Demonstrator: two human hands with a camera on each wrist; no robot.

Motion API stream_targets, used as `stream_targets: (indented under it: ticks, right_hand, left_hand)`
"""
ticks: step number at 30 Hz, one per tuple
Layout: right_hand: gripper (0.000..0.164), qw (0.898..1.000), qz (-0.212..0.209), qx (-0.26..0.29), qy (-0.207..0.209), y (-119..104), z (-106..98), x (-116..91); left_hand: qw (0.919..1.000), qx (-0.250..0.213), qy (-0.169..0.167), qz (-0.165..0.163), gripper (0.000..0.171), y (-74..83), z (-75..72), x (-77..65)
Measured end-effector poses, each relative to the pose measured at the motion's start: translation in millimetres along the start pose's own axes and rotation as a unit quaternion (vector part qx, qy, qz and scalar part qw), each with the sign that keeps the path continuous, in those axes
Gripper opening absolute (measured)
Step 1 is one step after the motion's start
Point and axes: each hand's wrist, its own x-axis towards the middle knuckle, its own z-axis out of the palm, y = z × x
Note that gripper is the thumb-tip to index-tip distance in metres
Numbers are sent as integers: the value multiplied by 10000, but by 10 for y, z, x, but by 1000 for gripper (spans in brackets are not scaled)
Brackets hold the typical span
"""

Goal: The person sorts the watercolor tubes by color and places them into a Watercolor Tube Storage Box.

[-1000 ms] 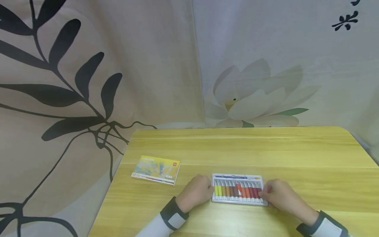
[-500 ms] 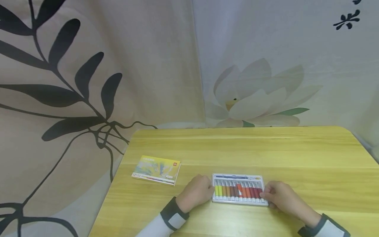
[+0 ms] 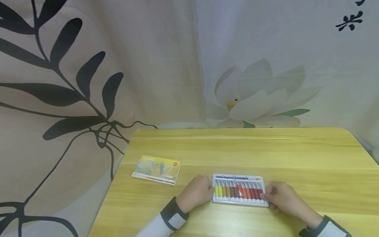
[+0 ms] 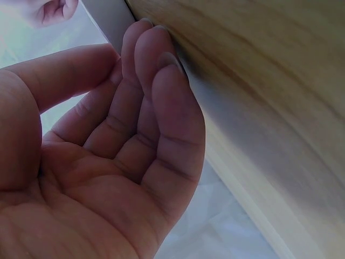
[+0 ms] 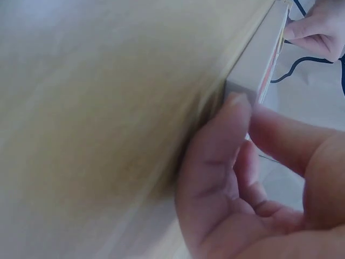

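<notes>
A flat white tray of paint tubes (image 3: 240,204) lies on the table between both hands. Its tubes (image 3: 226,191) run from yellow through brown to dark red, and one red tube sits a little higher than its neighbours. Along the far side of the tray is a blue-handled paintbrush (image 3: 235,177). My left hand (image 3: 196,191) holds the left end, thumb and curled fingers meeting at the edge. The right hand (image 3: 279,195) pinches the right end between thumb and fingers. In the right wrist view, fingertips grip a corner of the tray's pale side wall (image 5: 257,62).
A yellow box with a printed cover (image 3: 157,169) lies to the left on the wooden table (image 3: 237,148). Behind the table hangs a curtain (image 3: 160,65) with leaf and flower prints.
Almost nothing moves. The right hand and the tray's right end shift very slightly toward the right and the near side; both hands stay at the tray's ends.
</notes>
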Motion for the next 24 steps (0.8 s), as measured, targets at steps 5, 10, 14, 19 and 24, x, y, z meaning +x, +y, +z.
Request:
stream_targets:
  ticks: [5,10,14,19,24]
  right_hand:
    - [21,9999,88,20,-69,-25,-17,-2]
    - [22,9999,16,-7,-118,-41,-25,-15]
    - [24,9999,-47,-120,-75,-41,-8,-20]
    - [25,9997,-65,-229,-4,-48,11,-16]
    - [28,9990,-236,-369,13,-43,2,1]
  left_hand:
    - [9999,63,-20,92,48,-8,1,3]
    - [10000,59,-36,49,47,-3,1,7]
    - [10000,80,-21,6,47,7,-2,-1]
    - [9999,100,-19,-15,47,22,-10,-11]
    - [9999,95,-26,-20,47,27,-15,-16]
